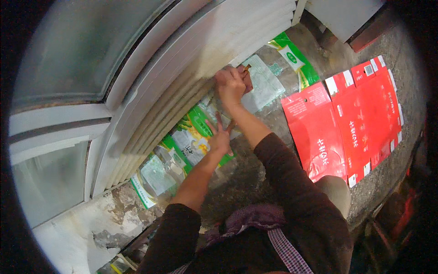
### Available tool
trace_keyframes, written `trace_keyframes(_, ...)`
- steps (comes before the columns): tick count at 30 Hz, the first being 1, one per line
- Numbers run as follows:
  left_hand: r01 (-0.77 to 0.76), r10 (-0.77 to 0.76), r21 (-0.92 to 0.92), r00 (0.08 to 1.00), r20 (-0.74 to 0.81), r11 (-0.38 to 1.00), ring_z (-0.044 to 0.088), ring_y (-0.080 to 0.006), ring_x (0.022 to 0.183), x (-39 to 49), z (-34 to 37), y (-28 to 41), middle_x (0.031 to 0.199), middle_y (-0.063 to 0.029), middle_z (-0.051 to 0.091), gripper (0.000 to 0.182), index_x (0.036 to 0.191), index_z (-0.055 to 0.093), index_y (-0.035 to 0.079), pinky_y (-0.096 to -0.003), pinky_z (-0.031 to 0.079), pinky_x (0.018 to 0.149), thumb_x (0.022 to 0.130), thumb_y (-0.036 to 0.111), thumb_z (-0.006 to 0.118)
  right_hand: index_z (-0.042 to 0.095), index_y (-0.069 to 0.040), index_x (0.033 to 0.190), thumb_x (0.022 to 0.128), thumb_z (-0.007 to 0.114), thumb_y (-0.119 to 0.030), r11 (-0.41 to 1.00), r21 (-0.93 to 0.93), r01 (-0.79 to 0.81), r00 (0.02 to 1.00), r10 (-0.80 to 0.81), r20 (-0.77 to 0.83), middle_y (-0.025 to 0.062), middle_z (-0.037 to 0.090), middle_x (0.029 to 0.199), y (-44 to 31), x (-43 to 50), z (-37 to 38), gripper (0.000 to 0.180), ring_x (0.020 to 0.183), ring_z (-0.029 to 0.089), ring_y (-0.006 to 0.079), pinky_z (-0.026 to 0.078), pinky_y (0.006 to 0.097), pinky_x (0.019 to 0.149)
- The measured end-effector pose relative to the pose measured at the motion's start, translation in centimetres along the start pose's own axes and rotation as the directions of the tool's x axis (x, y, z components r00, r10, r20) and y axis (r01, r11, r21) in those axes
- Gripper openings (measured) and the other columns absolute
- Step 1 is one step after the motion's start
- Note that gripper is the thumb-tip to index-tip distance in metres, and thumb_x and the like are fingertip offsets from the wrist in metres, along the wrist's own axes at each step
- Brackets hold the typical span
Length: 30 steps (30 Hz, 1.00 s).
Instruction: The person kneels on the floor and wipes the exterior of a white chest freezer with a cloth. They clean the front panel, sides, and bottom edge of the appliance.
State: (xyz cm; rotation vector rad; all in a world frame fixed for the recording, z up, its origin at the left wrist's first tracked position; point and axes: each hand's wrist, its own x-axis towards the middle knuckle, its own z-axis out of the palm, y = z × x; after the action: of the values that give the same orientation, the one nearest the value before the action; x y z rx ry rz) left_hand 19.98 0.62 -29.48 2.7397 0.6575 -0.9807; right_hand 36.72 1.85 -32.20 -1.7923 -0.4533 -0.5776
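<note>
My right hand [231, 84] is closed on a reddish-brown object [247, 82], perhaps a cloth or a block, against the foot of the ribbed white panel [205, 68]. A small yellowish tip shows above its fingers. Lower left of it, my left hand [220, 138] rests with spread fingers on green-and-white printed plastic packaging [196, 137] laid along the panel's base. Under and beyond my right hand lies a clear plastic sheet with a pale rectangle [261, 84]. Its green printed end [297, 61] reaches towards the flattened red cardboard box [359, 123].
A white-framed glass door or window [75, 68] stands at the left above the panel. Peeling wall surface [126, 212] shows at the lower left. A white cabinet-like object [342, 17] stands at the top right on the rough concrete floor [373, 195].
</note>
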Motion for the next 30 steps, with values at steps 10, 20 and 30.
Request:
trace_keyframes(10,-0.06,0.056,-0.088,0.997,-0.049,0.994,0.0,-0.0553,0.139,-0.6,0.8,-1.0,0.156,-0.0152,-0.017,0.135,0.147,0.013,0.047,-0.0579,0.055,0.076,0.043,0.014,0.093,0.066,-0.005,0.074,0.067,0.068,-0.008,0.883,-0.062,-0.465,0.885,0.462,-0.056,0.0136,0.066,0.073,4.1,7.9,-1.2,0.009,0.07,0.065,0.0295,0.052,0.0393,0.067)
trace_keyframes(20,-0.058,0.057,-0.072,0.998,-0.021,0.996,-0.005,-0.0618,0.135,-0.2,0.9,-0.9,0.155,-0.0206,-0.017,0.136,0.149,0.014,0.041,-0.0686,0.05,0.079,0.042,0.018,0.094,0.067,-0.005,0.076,0.069,0.064,-0.008,0.966,-0.079,-0.247,0.95,0.225,-0.218,0.0117,0.062,0.073,3.0,3.2,1.5,0.009,0.077,0.059,0.0328,0.047,0.0407,0.072)
trace_keyframes(30,-0.03,0.029,0.016,0.998,0.047,0.999,-0.01,-0.058,0.136,0.4,1.4,-1.1,0.156,-0.0165,-0.018,0.133,0.15,0.015,0.039,-0.0648,0.049,0.088,0.044,0.02,0.094,0.064,-0.005,0.087,0.065,0.063,0.003,0.978,0.071,-0.197,0.973,0.185,0.139,0.0123,0.059,0.088,-2.4,-2.3,0.8,0.023,0.09,0.058,0.0333,0.047,0.0388,0.081)
